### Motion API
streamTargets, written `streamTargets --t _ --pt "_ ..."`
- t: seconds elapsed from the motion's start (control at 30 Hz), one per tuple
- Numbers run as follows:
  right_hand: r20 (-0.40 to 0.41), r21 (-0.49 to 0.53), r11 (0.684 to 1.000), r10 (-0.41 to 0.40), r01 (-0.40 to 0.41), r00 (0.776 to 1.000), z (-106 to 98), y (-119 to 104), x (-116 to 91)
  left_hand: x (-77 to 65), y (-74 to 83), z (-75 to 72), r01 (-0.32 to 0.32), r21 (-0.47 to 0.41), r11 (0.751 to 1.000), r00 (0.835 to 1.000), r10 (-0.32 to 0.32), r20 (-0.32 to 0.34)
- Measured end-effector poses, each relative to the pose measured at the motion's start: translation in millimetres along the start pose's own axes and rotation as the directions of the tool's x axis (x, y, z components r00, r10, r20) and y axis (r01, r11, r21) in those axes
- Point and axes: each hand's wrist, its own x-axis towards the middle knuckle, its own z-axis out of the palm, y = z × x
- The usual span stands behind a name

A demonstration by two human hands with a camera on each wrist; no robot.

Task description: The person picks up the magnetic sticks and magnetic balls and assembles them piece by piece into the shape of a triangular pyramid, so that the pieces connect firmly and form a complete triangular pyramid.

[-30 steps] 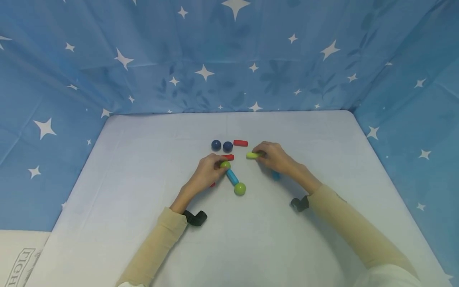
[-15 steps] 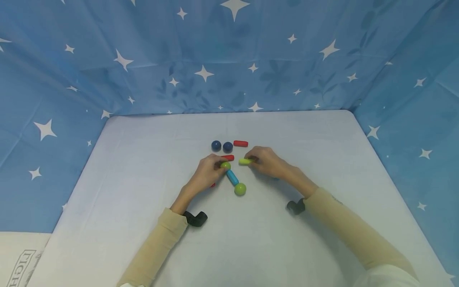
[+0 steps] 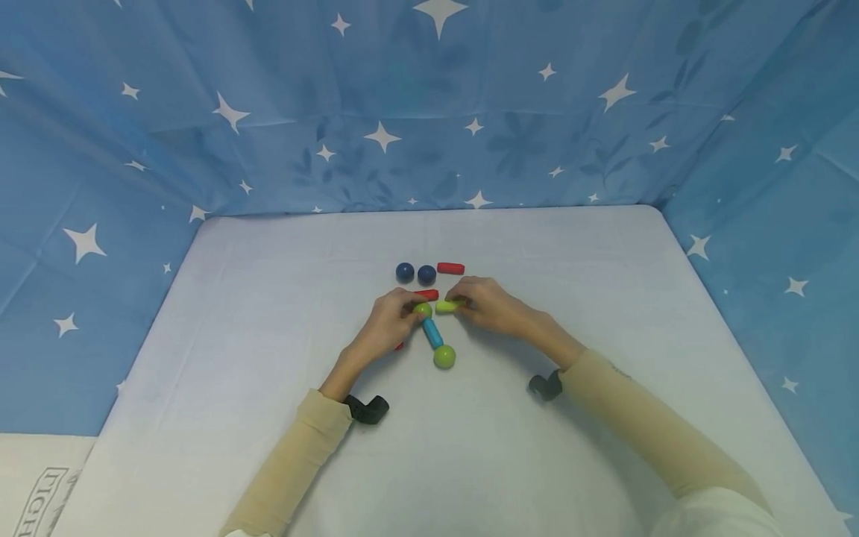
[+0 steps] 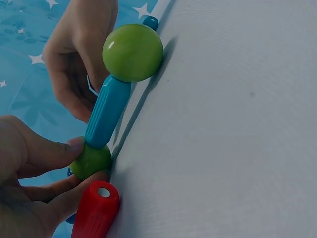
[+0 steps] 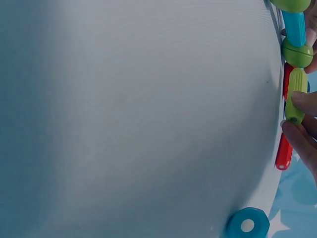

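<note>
My left hand (image 3: 388, 322) pinches the far green ball (image 3: 422, 309) between thumb and fingers, pinning it against the white table (image 3: 268, 313) so the little chain does not roll: that ball is joined to a blue rod (image 3: 432, 333) that runs toward me and ends in a second, near green ball (image 3: 444, 356), which rests free on the surface. My right hand (image 3: 488, 304) holds a yellow-green rod (image 3: 447, 305) between thumb and fingertips, lying level and pointing left, its tip just beside or touching the held ball; I cannot tell which from the head view, though the right wrist view shows the two end to end. Holding the ball still gives that rod a fixed end to meet. A red rod (image 3: 427, 294) lies just beyond my left fingers, and another red rod (image 3: 450, 268) sits farther off beside two dark blue balls (image 3: 415, 273). A blue ring-ended piece (image 5: 247, 224) lies apart in the right wrist view.
</note>
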Motion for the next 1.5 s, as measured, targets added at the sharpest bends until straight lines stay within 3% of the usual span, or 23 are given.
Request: streamTargets --t 0.53,0.8,1.07,1.5 --pt "0.015 -0.012 0.999 -0.049 0.049 0.999 0.7 -6.7 1.9 -1.5 -2.1 0.1 -0.001 0.003 1.000 1.000 0.001 -0.008" --pt "0.005 -0.015 0.999 0.036 -0.036 0.999 -5.2 -4.8 -7.2 0.8 -1.8 0.3 -0.009 0.017 1.000 1.000 0.009 -0.006" --pt "-0.020 -0.037 0.999 0.032 -0.033 0.999 -9.6 3.1 -19.8 1.2 -1.9 1.9 0.016 0.028 0.999 1.000 -0.017 0.005" --pt "-0.032 -0.032 0.991 0.130 -0.131 0.991 -23.6 12.5 -34.0 -1.0 -0.5 1.1 0.025 -0.011 1.000 1.000 -0.025 -0.002"
